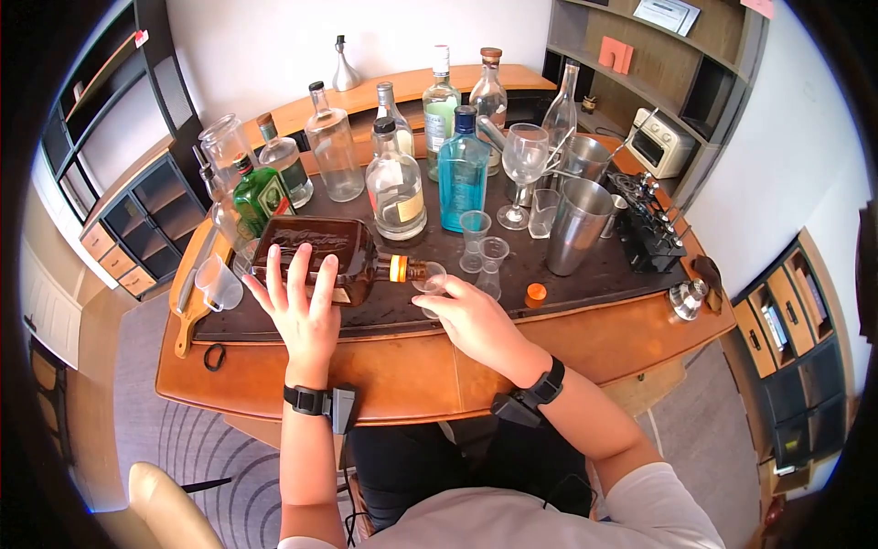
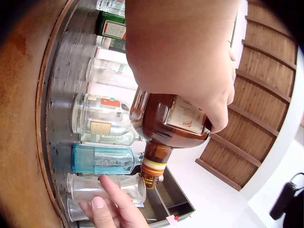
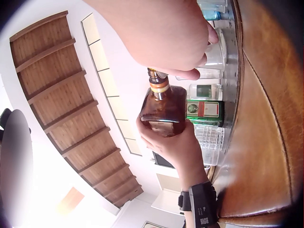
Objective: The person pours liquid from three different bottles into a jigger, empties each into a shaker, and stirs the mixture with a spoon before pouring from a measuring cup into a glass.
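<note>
My left hand (image 1: 306, 316) grips a square brown glass bottle (image 1: 315, 245), its fingers spread over the flat side. The bottle lies tipped on its side above the table, and its uncapped neck points right. In my right hand (image 1: 480, 322), a small clear plastic cup (image 1: 432, 275) is pinched between thumb and fingers, right at the bottle's mouth. The left wrist view shows the bottle neck (image 2: 153, 172) overlapping the cup's rim. Two similar clear cups (image 1: 474, 240) stand just behind the right hand. An orange cap (image 1: 536, 294) lies on the dark mat to the right.
Several glass bottles stand behind, including a blue bottle (image 1: 464, 174) and a green bottle (image 1: 259, 194). To the right are a wine glass (image 1: 526, 156), a metal shaker tin (image 1: 579, 229) and a black rack (image 1: 651, 229). A plastic measuring cup (image 1: 219, 282) and wooden board (image 1: 187, 320) sit left.
</note>
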`<state>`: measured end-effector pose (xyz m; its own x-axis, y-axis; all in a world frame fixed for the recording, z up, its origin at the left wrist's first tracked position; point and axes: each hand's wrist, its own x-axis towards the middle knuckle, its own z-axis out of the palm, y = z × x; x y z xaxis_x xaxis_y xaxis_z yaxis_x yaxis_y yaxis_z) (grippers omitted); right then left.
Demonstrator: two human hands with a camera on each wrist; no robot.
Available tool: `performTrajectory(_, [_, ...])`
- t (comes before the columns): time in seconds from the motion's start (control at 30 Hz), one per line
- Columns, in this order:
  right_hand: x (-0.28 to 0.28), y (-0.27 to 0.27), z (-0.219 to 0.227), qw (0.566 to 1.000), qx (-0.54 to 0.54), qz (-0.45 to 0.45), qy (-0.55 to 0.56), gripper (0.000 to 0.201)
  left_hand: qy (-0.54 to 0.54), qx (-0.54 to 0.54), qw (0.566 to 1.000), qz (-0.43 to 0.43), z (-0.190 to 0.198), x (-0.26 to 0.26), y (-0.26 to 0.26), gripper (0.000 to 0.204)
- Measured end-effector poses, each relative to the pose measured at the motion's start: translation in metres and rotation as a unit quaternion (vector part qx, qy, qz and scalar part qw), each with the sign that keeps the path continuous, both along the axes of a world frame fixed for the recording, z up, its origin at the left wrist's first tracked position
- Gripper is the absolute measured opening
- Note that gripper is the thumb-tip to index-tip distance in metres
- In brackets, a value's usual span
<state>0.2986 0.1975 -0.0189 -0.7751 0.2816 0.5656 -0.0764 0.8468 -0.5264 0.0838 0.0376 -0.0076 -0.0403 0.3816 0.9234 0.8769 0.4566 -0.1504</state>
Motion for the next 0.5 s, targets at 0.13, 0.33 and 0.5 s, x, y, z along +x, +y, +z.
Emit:
performTrajectory(0.13, [-0.0001, -0.0004, 0.0001, 1.000, -0.012, 0.007, -0.005, 0.029, 0.016, -0.013, 1.000, 0.008, 0.0017, -0.0002, -0.0017, 0.061])
performTrajectory(0.33, [-0.0004, 0.0000, -0.0005, 1.000, -0.014, 0.009, -0.013, 0.028, 0.006, -0.008, 1.000, 0.003, -0.0012, -0.0005, 0.0003, 0.067])
performTrajectory(0.5, [-0.0001, 0.0002, -0.0011, 1.000, -0.007, 0.006, -0.021, 0.028, 0.009, -0.013, 1.000, 0.008, -0.0025, -0.0018, 0.0000, 0.066])
